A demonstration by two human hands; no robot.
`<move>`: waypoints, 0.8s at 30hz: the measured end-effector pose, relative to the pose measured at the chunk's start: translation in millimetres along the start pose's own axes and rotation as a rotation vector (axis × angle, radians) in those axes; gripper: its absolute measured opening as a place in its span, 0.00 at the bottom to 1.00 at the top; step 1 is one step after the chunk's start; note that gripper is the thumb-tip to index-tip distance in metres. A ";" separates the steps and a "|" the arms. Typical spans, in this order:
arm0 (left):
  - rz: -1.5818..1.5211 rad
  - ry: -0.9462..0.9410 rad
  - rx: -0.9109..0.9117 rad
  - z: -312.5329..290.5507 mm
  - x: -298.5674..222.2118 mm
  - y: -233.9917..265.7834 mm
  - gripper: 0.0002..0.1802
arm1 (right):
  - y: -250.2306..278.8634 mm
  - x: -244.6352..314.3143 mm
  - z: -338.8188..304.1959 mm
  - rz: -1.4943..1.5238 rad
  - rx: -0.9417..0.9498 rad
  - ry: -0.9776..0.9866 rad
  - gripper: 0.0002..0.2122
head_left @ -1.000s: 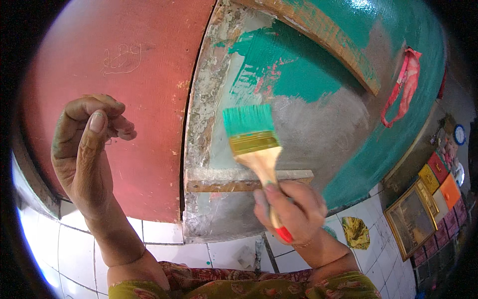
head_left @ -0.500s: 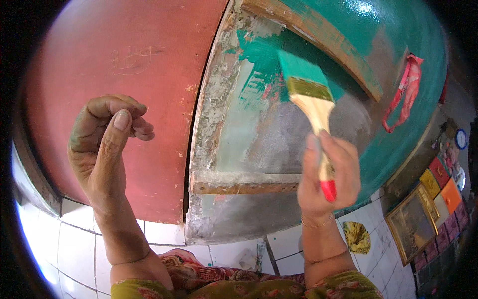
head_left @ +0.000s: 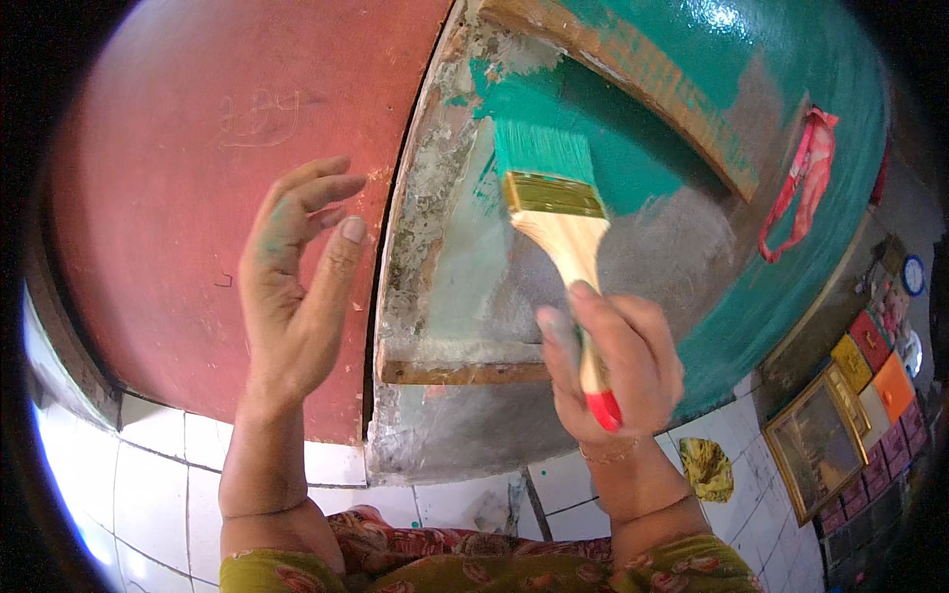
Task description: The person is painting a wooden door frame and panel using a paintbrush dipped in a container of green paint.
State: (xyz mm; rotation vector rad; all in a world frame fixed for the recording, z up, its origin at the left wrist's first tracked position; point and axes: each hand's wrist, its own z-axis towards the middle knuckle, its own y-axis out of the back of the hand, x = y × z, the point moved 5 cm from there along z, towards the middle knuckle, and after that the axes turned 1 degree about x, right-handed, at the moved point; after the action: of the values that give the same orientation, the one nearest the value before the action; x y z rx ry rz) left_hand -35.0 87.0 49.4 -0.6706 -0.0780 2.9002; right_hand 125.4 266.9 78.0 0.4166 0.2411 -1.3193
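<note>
Leftward and a little lower than half a second ago, the brush (head_left: 554, 196) now lies with its bristles on the green paint (head_left: 633, 148), above the right grip (head_left: 628, 368), which is closed round its handle; the left grip (head_left: 297, 296) has shifted right, fingers loosely spread and empty, with a red panel (head_left: 168, 227) behind it; up and right of the right grip hangs a pink cloth (head_left: 813, 168).

The brush handle (head_left: 593, 371) is partly covered now by slightly blurred fingers (head_left: 647, 331) of the right hand (head_left: 633, 366); sleeves (head_left: 682, 566) are cut off at six o'clock, the red panel (head_left: 188, 188) at eleven; at three, the clock (head_left: 913, 276) can't be read.
</note>
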 end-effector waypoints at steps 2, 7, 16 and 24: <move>0.012 -0.038 0.062 0.4 1.4 -4.0 0.20 | 3.6 4.2 9.2 0.042 -0.016 0.016 0.25; -0.230 0.128 0.098 -7.0 5.9 -27.8 0.24 | -10.0 -4.5 31.8 -0.068 0.029 0.049 0.20; -0.464 0.215 0.127 -7.0 11.7 -28.2 0.29 | -5.2 12.5 -10.4 -0.040 0.263 0.093 0.18; -0.430 0.273 0.143 -5.9 23.1 -16.3 0.33 | 21.0 6.2 22.2 -0.088 0.259 0.092 0.17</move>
State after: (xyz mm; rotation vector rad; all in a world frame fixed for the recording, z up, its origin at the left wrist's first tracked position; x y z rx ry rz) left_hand -50.4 107.1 35.6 -0.8903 0.0178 2.3598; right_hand 145.8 256.0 98.9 0.6930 0.1670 -1.4253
